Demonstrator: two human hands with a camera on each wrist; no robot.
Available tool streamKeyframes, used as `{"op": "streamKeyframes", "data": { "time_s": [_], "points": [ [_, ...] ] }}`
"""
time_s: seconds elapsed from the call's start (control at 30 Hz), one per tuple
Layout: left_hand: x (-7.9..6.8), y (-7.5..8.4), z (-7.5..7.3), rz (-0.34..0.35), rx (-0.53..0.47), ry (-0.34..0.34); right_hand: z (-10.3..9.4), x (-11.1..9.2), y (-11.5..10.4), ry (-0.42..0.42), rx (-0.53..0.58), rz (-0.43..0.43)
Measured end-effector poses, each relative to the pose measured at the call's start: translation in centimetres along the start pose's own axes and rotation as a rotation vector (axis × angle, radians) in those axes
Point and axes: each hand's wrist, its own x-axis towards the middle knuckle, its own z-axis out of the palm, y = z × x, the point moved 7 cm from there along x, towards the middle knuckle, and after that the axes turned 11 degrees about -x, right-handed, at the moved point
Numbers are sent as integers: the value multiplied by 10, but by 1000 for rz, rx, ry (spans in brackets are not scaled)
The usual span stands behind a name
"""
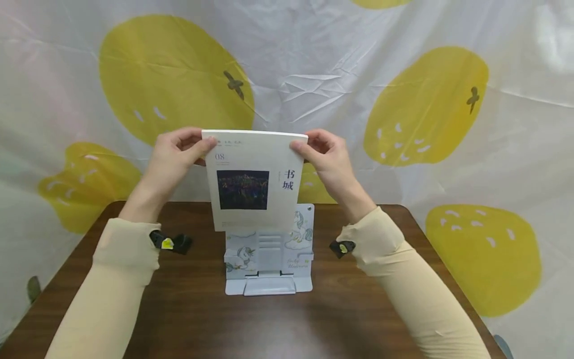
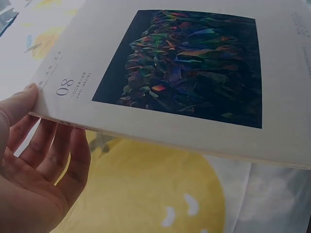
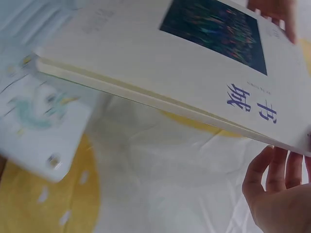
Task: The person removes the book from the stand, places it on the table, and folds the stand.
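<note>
A white magazine (image 1: 251,219) with a dark picture and "08" on its cover is held upright by its two top corners. My left hand (image 1: 172,154) pinches the upper left corner, thumb on the cover and fingers behind, as the left wrist view shows of the magazine (image 2: 194,138). At the upper right corner my right hand (image 1: 329,157) pinches it the same way. Below and behind the magazine stands a white book stand (image 1: 302,274) with unicorn drawings, its upper left part hidden. The magazine's lower edge overlaps the stand in the head view.
The stand sits on a dark brown wooden table (image 1: 188,309). Behind the table hangs a white cloth (image 1: 314,60) printed with large yellow fruits. Black straps with yellow tags (image 1: 167,243) hang at both wrists.
</note>
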Motion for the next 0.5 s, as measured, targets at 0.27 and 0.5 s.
{"op": "streamKeyframes", "data": {
  "time_s": [0.27, 0.5],
  "points": [
    [-16, 18, -33, 29, -50, 75, 39, 0, -13, 26, 144, -13],
    [-30, 23, -70, 33, -27, 129, 84, -5, -9, 19, 249, 38]
  ]
}}
